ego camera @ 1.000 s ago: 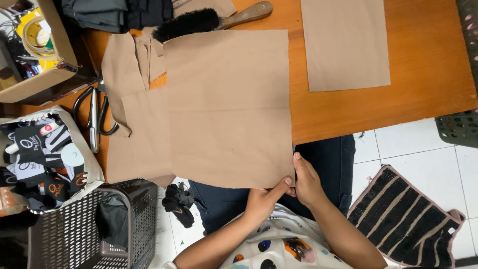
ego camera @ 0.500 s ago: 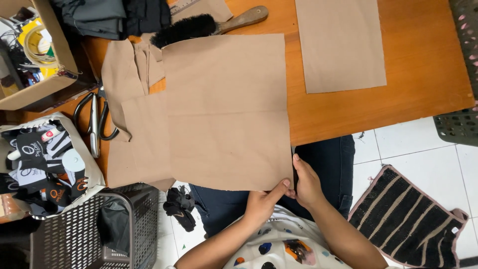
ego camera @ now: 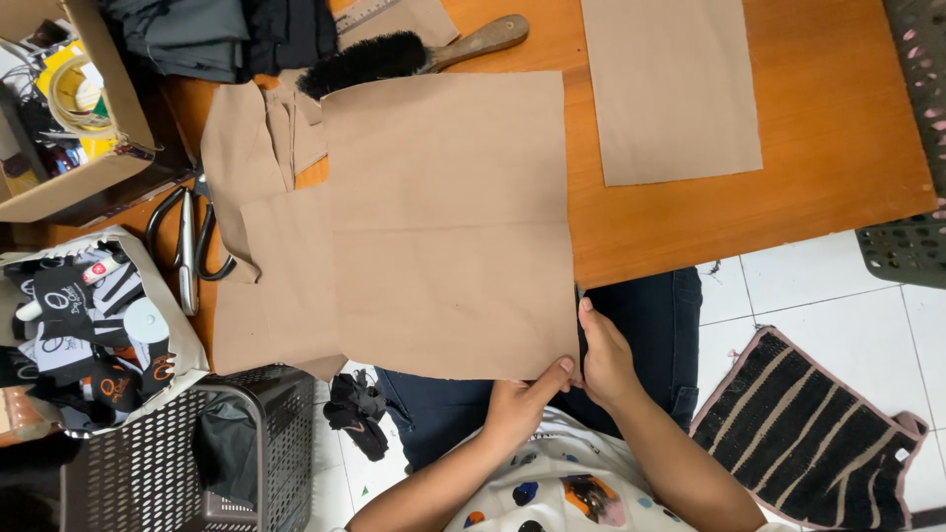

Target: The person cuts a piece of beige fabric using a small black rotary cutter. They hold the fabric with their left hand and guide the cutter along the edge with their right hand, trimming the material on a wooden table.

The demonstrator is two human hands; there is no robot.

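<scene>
Seen from above, a seated person's left hand and right hand meet at the near right corner of a large square of tan fabric, each pinching its edge between thumb and fingers. The fabric lies flat on an orange wooden table, its near edge hanging over the person's lap. Farther off, scissors lie to its left, a black brush beyond it, and a smaller tan piece to the right.
</scene>
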